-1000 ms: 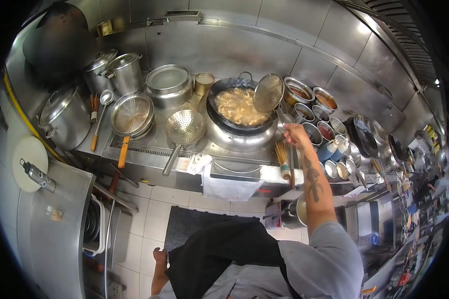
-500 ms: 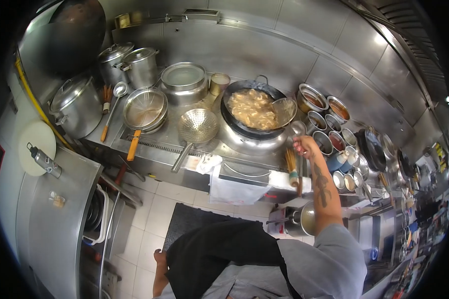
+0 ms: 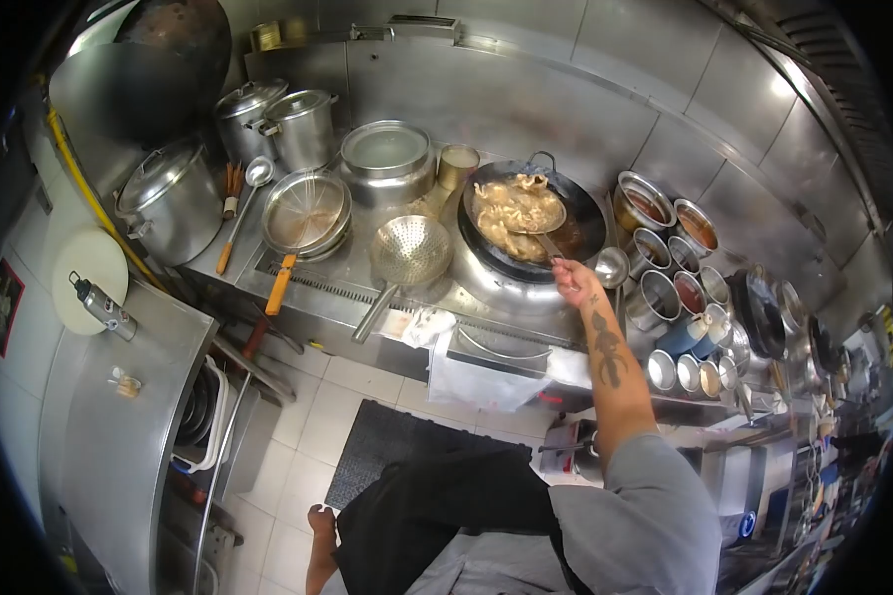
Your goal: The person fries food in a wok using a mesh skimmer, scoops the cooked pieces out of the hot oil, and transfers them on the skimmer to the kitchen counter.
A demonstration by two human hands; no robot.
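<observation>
My right hand [image 3: 574, 282] is closed round the handle of a strainer [image 3: 543, 226] at the front right of a black wok [image 3: 590, 211]. The strainer's bowl is inside the wok, heaped with pale brown food pieces [image 3: 514, 208]. Dark liquid shows in the wok's right part. A ladle [image 3: 611, 266] rests just right of the wok, near my right hand. My left hand [image 3: 320, 518] hangs low beside the black apron, away from the counter; its fingers look curled, but what they hold, if anything, is too small to tell.
Left of the wok are a perforated ladle [image 3: 413, 250], a mesh strainer [image 3: 308, 210] and lidded pots [image 3: 172, 198]. Sauce containers [image 3: 648, 203] crowd the right side. A steel worktop [image 3: 109, 426] stands at the left, with a black mat [image 3: 387, 446] on the floor.
My right hand has moved the strainer from the wok's right side into the food and lifted a heap of it. The view has shifted, so the counter appears further right.
</observation>
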